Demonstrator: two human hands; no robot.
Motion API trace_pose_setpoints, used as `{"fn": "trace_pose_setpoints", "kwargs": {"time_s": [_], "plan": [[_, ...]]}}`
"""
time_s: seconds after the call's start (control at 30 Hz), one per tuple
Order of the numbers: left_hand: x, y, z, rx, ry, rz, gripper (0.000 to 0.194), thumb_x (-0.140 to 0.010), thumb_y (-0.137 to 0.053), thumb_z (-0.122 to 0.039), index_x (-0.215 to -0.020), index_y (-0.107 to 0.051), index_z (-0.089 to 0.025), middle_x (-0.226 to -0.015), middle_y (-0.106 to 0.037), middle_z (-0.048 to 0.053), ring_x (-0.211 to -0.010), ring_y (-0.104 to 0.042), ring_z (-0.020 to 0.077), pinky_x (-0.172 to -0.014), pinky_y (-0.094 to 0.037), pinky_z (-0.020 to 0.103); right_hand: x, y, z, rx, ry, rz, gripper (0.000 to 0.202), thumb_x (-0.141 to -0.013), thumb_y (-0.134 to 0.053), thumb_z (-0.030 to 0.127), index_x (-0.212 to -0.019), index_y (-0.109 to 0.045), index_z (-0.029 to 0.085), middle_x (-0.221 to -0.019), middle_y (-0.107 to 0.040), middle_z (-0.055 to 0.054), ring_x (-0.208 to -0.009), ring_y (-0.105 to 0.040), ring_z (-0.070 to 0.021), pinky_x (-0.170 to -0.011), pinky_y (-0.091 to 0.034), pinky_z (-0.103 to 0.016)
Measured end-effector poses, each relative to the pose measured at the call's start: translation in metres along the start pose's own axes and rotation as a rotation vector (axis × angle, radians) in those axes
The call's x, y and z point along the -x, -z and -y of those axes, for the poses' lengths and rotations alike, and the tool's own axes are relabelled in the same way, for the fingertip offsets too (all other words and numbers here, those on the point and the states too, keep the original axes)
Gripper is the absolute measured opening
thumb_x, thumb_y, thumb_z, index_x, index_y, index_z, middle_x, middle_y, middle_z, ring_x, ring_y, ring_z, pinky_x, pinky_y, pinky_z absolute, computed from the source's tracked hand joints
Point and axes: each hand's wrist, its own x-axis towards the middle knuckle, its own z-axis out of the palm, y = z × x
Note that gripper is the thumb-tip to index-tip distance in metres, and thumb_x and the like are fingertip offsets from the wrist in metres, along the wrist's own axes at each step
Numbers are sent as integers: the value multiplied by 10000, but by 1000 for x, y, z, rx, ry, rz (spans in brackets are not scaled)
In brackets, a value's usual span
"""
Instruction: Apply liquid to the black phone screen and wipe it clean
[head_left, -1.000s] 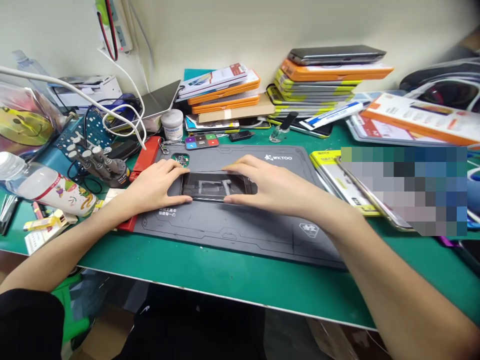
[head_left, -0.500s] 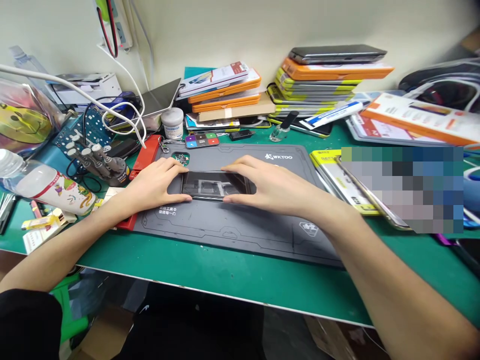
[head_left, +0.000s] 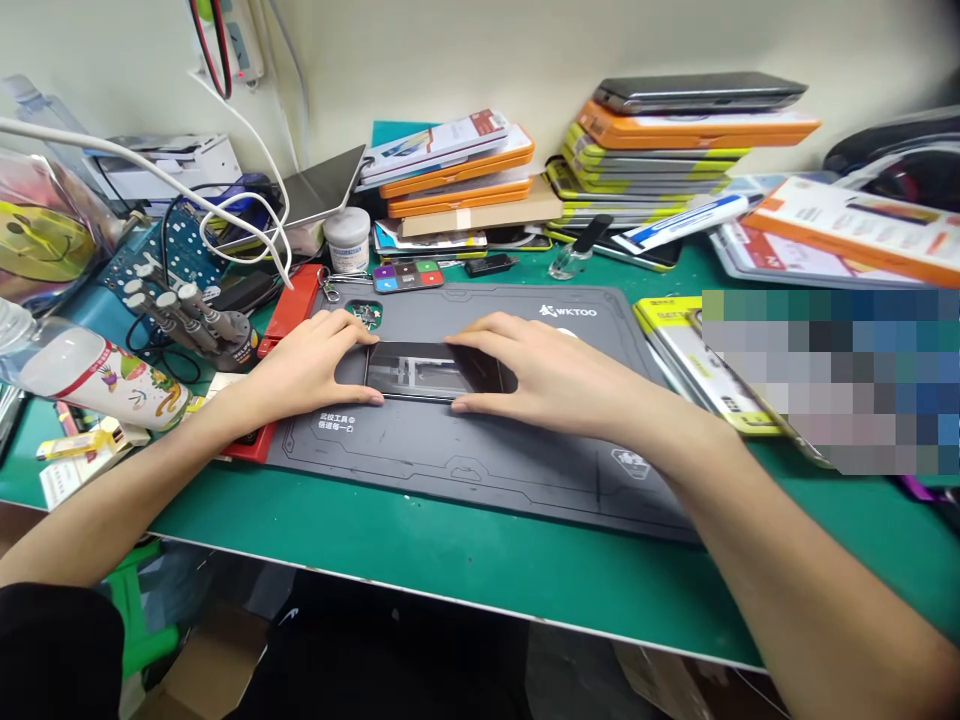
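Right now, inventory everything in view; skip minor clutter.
Table: 1, green, across view
Mat: 1, dark grey, on table
Phone: 1, black, centre of view
Tall box stacks: 2, orange and yellow, by wall
Jar: 1, whitish, behind mat
Cartoon-labelled bottle: 1, clear, table's left
Black-capped bottle: 1, clear, behind mat
Marker: 1, blue-white, right rear
Left hand: 1, bare, on phone's left end
Right hand: 1, bare, on phone's right end

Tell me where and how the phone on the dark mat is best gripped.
Probably hold the phone by its long edges, toward its ends, coming from both sides as the left hand and right hand do: it's slim and lies sideways across the mat, so that leaves its glossy middle uncovered.
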Motion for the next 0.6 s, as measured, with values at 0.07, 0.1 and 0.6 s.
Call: {"fn": "trace_pose_setpoints", "kwargs": {"time_s": [0.07, 0.1, 0.6], "plan": [[0, 0, 0, 4, -2, 0, 730, -908, -724, -734, -1380, -643, -183, -1367, -645, 143, -1299, -593, 344, -1156, -467, 486, 0, 0, -1, 3, 3, 1, 706, -934, -673, 681, -1493, -631, 252, -1485, -656, -161, -1277, -657, -422, -1037, -554, -620], [0, 0, 0, 6, -3, -1, 732, -905, -731, -729, -1379, -643, -179, -1368, -645, 144, -1299, -594, 343, -1157, -467, 485, 0, -1, -1, 2, 8, 1, 703, -936, -675, 678, -1491, -631, 248, -1484, -656, -160, -1281, -654, -420, -1043, -551, -617], [0, -4, 2, 75, 18, -25, 727, -870, -779, -726, -1349, -651, -195, -1379, -657, 132, -1315, -588, 335, -1164, -459, 476, 0, -5, -4, -12, 22, -30, 708, -933, -652, 729, -1472, -640, 270, -1461, -669, -149, -1254, -659, -414, -1024, -552, -619]]}}
